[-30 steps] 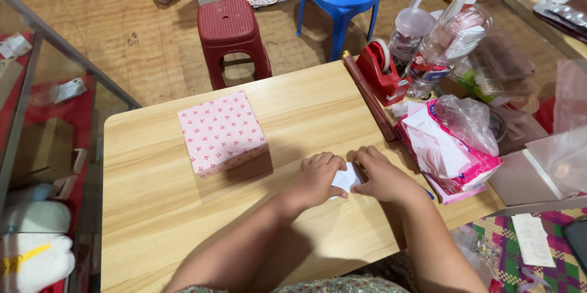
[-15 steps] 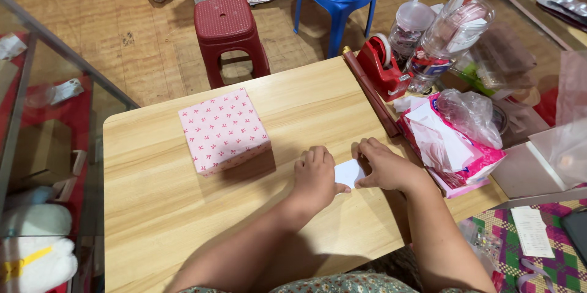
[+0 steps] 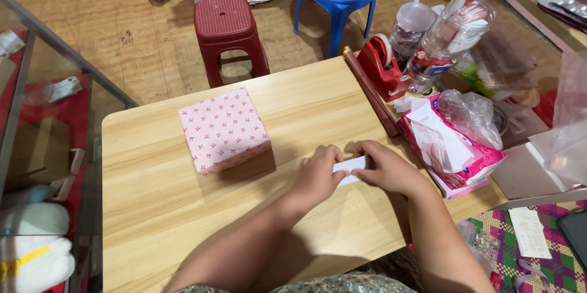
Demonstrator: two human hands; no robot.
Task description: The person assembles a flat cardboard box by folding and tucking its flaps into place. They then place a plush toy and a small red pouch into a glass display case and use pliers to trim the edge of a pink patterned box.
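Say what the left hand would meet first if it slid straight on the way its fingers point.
The left hand points up and right across the table. It already touches the white paper; right past that lie the right hand's fingers, so probably those.

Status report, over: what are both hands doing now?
Left hand and right hand both pressing small white paper flat on table. Pink box apart, untouched. Nothing in the way.

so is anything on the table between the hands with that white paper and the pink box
Nothing visible. Both the left hand and right hand press on the small white paper, and only bare wooden table lies between them and the pink wrapped box.
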